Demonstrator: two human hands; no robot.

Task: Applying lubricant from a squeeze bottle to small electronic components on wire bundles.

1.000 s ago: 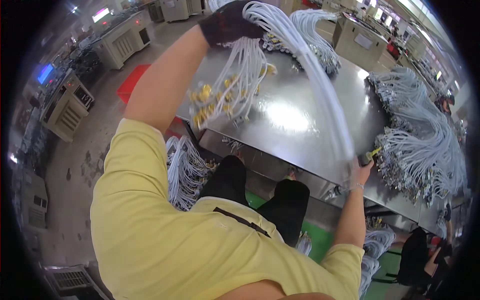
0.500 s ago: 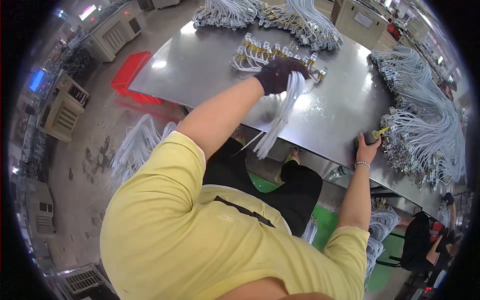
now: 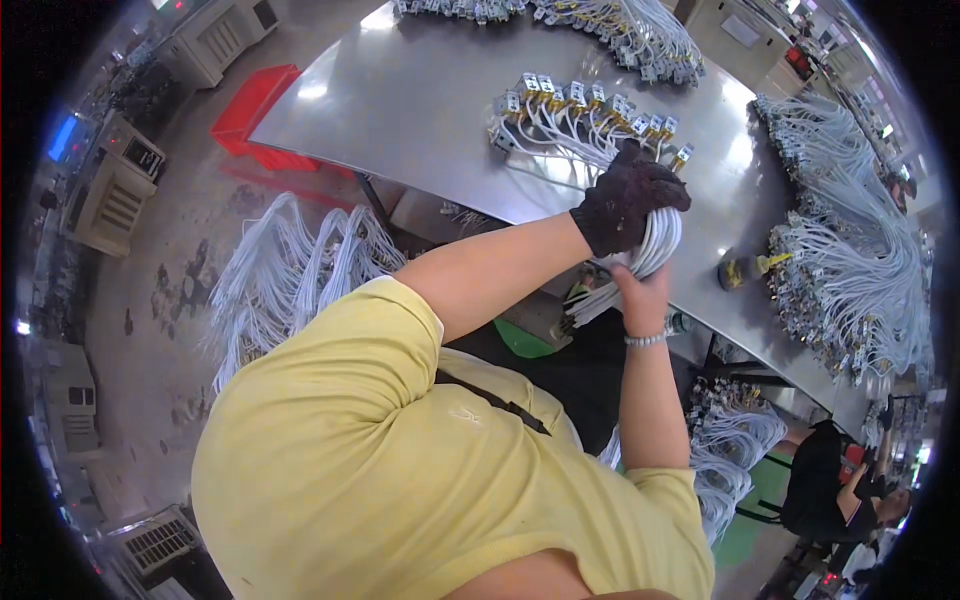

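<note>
The left hand (image 3: pixel 628 200), in a dark glove, is closed over the top of a bundle (image 3: pixel 640 255) of white cables at the near edge of the worktop (image 3: pixel 420 100); the right hand (image 3: pixel 640 290), bare with a bead bracelet at the wrist, grips the same bundle from below, its fingers hidden behind the cables — how tightly they close cannot be told. The bundle bends over between the two hands, its loose ends hanging off the edge towards the person; its far ends fan out on the steel in a row of yellow-and-grey connectors (image 3: pixel 585 100), roughly a dozen, too small to count surely.

Just right of the hands lies one small tool (image 3: pixel 745 268) with a yellow part; its kind is hard to make out. Beyond it a large heap (image 3: pixel 860 270) of white cables covers the right end of the worktop, and a further heap (image 3: pixel 620 25) lies along the far edge, cut off by the rim — single cables uncountable in either.

More cables (image 3: pixel 290 265) hang below the worktop on the left, in about three hanks; one red crate (image 3: pixel 255 110) stands on the floor beyond. The person's yellow shirt (image 3: pixel 400 470) hides the near foreground. A second person (image 3: pixel 850 480) sits at the lower right, partly cut off.
</note>
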